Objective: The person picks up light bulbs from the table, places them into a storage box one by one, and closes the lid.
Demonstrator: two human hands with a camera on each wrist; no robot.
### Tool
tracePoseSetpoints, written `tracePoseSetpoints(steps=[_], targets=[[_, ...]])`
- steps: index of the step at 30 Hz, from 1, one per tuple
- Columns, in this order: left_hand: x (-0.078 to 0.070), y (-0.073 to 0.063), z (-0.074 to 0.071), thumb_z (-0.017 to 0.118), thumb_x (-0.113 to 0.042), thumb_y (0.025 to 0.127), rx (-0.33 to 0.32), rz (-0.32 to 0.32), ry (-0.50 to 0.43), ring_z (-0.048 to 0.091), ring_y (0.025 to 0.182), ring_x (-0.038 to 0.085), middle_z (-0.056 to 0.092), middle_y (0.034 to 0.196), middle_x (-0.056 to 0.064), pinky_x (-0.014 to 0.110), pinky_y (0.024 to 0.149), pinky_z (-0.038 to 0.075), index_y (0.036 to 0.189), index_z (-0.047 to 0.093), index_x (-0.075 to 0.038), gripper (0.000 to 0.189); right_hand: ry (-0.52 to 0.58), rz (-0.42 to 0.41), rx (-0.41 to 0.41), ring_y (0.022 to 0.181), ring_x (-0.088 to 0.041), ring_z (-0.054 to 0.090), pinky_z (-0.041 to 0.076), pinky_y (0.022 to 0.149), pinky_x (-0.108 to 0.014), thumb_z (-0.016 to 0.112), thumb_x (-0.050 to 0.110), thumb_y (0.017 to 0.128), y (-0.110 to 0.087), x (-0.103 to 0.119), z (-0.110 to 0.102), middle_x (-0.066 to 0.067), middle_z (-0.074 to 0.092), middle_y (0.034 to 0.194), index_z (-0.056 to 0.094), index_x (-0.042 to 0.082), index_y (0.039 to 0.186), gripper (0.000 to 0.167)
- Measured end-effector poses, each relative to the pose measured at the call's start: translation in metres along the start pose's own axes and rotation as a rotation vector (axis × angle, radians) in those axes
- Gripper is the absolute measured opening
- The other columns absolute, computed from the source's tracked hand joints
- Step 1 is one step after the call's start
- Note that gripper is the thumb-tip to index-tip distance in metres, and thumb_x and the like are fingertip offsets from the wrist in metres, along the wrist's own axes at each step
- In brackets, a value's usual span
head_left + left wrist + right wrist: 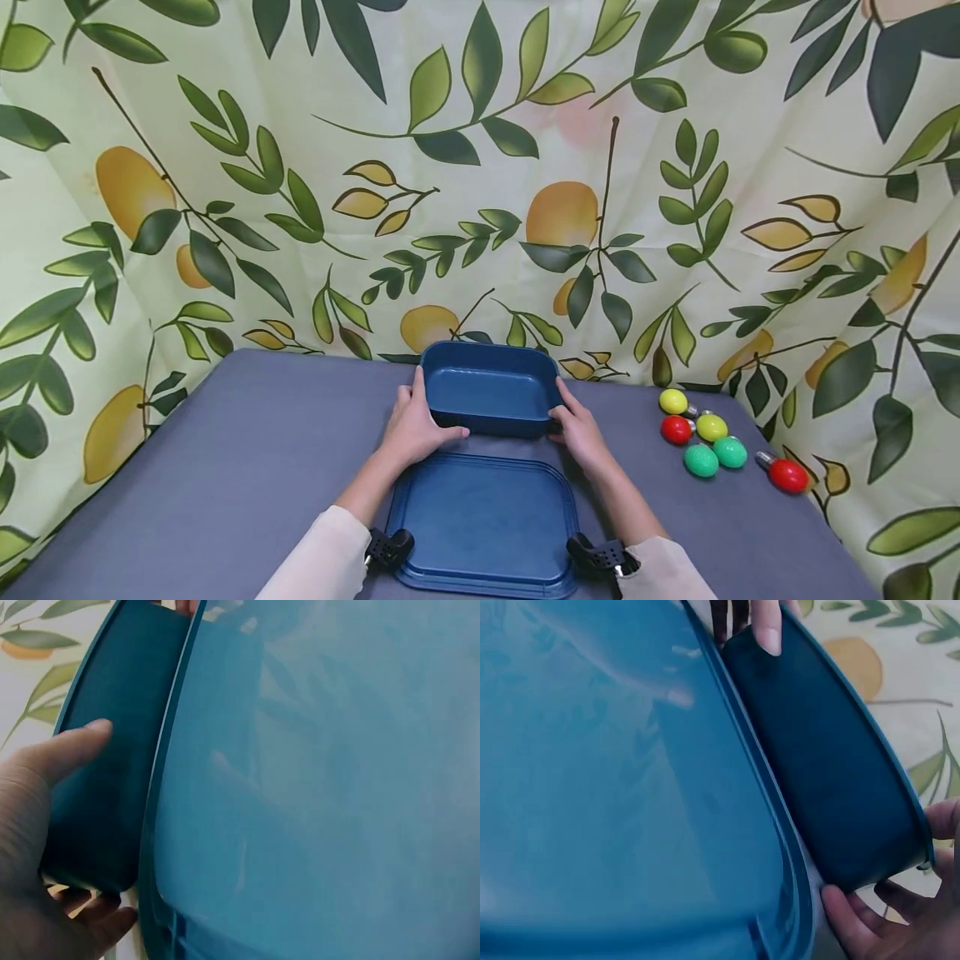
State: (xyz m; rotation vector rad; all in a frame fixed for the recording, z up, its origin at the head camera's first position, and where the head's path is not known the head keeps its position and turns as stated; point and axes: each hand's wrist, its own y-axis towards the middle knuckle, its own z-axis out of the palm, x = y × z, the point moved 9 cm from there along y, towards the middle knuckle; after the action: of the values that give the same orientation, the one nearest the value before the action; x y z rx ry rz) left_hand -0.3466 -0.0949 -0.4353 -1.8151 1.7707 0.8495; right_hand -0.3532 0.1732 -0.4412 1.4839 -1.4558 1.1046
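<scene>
We see a dark blue box (491,387) held between two hands, at the far side of the tabletop (262,450), just beyond a flat blue tray (483,525); the left hand (420,421) has its grip on the box's left end, the thumb laid along the near wall and other fingers curled about the end, as we see from the left wrist; the right hand (581,429) has its grip on the right end, with the fingers bent round the corner; so both grips hold the same box; its hollow inside faces up towards us, and we cannot tell whether its base touches the tabletop or hangs a little above it; the tray lies lengthwise across in front of us, between the two forearms, its surface glossy and its rim rounded at the corners; to the right of the hands, well apart from the box, we find a loose cluster of two yellow bulbs (712,427), a red bulb (677,430) and two green bulbs (701,460); another red bulb (788,476) lies farther right, near the tabletop's edge; behind everything hangs a pale cloth (480,175) printed with leaves and orange fruit.
</scene>
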Motion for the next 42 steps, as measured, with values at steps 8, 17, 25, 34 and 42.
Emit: tracePoseSetpoints(steps=[8,17,25,34,42], targets=[[0.0,0.005,0.006,0.091,-0.027,0.072,0.115,0.072,-0.042,0.046,0.136,0.046,0.033,0.153,0.029,0.057,0.11,0.042,0.164,0.002,-0.008,0.129,-0.02,-0.044,0.028,0.142,-0.042,0.045,0.055,0.1,-0.046,0.044,0.02,0.108,0.003,-0.009,-0.008,-0.024,0.017,0.168,0.011,0.019,0.164,0.065],[0.015,0.005,0.005,0.092,-0.013,0.071,0.255,0.23,-0.179,0.018,0.157,0.038,0.011,0.171,0.017,0.057,0.123,0.027,0.165,0.001,-0.018,0.13,-0.107,-0.215,0.047,0.146,-0.04,0.042,0.045,0.11,-0.049,0.075,0.023,0.093,-0.002,-0.024,-0.012,-0.021,0.031,0.164,0.012,0.018,0.164,0.095],[0.027,0.003,0.008,0.092,-0.011,0.072,0.31,0.245,-0.294,0.035,0.149,0.044,0.01,0.171,0.014,0.055,0.119,0.034,0.165,0.003,-0.025,0.129,-0.142,-0.346,0.108,0.146,-0.042,0.041,0.044,0.111,-0.049,0.09,0.016,0.077,-0.008,-0.024,-0.006,-0.023,0.027,0.165,0.008,0.018,0.165,0.12],[0.031,0.003,0.007,0.091,-0.017,0.074,0.157,0.22,-0.251,0.052,0.138,0.038,0.039,0.161,0.017,0.057,0.114,0.041,0.163,0.018,-0.025,0.116,-0.162,-0.345,0.042,0.14,-0.041,0.049,0.049,0.106,-0.045,0.086,0.009,0.08,-0.009,-0.026,-0.008,-0.024,0.036,0.161,0.015,0.019,0.164,0.11],[0.03,0.002,0.001,0.091,-0.025,0.076,-0.042,0.195,-0.133,0.063,0.126,0.034,0.052,0.151,0.015,0.056,0.105,0.048,0.159,0.03,-0.028,0.103,-0.175,-0.318,-0.027,0.13,-0.038,0.06,0.055,0.099,-0.043,0.083,0.004,0.082,-0.008,-0.026,-0.01,-0.024,0.048,0.153,0.025,0.02,0.162,0.1]])
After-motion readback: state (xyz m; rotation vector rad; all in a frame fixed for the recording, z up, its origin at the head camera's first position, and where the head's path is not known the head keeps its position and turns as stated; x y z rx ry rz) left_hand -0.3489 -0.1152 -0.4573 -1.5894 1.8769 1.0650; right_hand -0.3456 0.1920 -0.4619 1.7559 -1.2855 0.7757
